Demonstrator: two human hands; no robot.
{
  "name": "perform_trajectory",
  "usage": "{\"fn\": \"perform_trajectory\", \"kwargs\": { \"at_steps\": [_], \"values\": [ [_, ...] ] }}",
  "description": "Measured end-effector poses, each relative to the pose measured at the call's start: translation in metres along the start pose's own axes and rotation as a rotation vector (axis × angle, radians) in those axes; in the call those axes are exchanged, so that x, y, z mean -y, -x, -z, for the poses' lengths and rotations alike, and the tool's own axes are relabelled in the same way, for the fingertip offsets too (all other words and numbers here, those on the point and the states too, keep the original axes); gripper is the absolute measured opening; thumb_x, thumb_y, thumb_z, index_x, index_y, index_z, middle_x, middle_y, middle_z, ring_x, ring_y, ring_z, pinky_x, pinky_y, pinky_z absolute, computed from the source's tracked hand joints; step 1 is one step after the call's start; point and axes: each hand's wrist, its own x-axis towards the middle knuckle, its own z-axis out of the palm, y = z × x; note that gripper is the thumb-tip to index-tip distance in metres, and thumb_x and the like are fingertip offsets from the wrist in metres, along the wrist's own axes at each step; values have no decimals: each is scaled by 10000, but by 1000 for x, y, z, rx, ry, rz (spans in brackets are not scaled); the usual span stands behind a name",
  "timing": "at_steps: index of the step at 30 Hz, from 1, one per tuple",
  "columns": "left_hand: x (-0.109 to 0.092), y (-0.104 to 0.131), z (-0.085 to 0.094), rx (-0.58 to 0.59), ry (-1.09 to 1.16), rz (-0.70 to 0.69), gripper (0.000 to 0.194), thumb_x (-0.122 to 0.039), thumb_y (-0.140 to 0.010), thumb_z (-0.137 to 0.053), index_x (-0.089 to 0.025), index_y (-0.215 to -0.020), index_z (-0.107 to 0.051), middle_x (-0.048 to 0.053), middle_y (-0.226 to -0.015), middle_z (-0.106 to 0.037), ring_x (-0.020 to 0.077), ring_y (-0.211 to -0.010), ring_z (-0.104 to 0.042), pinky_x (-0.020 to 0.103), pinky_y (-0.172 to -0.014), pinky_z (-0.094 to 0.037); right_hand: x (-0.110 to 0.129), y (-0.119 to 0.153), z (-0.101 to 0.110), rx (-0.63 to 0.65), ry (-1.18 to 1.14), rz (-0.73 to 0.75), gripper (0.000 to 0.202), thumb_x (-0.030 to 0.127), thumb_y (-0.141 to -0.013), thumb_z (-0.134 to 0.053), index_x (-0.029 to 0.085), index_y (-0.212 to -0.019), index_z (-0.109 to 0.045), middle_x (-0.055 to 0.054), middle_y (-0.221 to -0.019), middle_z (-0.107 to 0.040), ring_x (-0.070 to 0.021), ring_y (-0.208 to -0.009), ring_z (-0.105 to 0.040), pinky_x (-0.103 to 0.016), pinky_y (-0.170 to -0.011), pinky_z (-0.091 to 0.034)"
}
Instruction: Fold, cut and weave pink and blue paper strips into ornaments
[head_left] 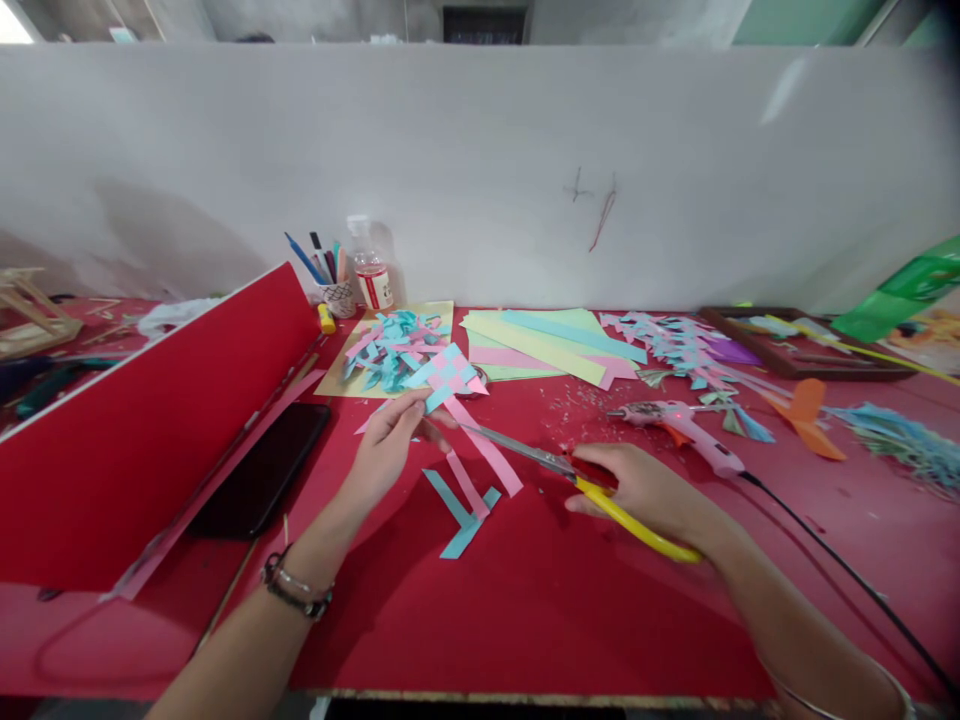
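My left hand [397, 430] pinches a woven paper piece [450, 372], a pink and light-blue checkered square with loose strips trailing from it. My right hand [637, 485] grips scissors [536, 455] with a yellow handle and a red one. Their blades point left, with the tips beside a pink strip [491, 450] hanging from the woven piece. Whether the blades touch the strip I cannot tell. Below, blue and pink paper offcuts [469, 522] lie on the red tabletop [540, 620].
A pile of paper scraps [394, 350] lies behind my left hand, near paper strips [555, 345]. To the right rests a pink glue gun [690, 430] with a black cord. A red board [165, 430] leans over a phone [266, 470] at left. A bottle [373, 270] and pen cup [337, 297] stand behind.
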Motion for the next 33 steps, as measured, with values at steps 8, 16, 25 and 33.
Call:
{"fn": "perform_trajectory", "kwargs": {
  "at_steps": [8, 16, 25, 33],
  "values": [
    [0, 0, 2, 3, 38, -16, 233, -313, -762, -454, -169, -916, -554, 1, -634, -652, 150, -582, -628, 313, -714, -474, 1, 0, 3, -6, -24, -8, 396, 487, -636, -580, 188, -891, -629, -67, -835, -650, -223, -747, -574, -268, -616, -384],
    [3, -1, 2, -107, -145, -92, 215, -290, -744, -480, -200, -874, -626, 1, -690, -667, 152, -703, -633, 278, -728, -473, 2, 0, 3, 3, -31, -3, 311, 450, -647, -578, 181, -797, -617, -47, -759, -642, -201, -680, -553, -250, -568, -348],
    [4, -1, 3, -59, -227, -138, 241, -263, -799, -423, -179, -965, -576, 4, -655, -671, 159, -710, -635, 300, -809, -432, -1, -2, 0, 19, 28, 3, 285, 468, -691, -539, 185, -705, -563, -27, -684, -616, -185, -640, -547, -250, -560, -330],
    [11, -6, 7, -159, -195, -63, 359, -339, -837, -378, -144, -1122, -474, 45, -730, -681, 188, -836, -632, 331, -885, -390, 4, -3, -5, -124, 263, -130, 340, 518, -732, -470, 186, -717, -542, -71, -686, -626, -210, -632, -578, -255, -499, -281]
  ]
}}
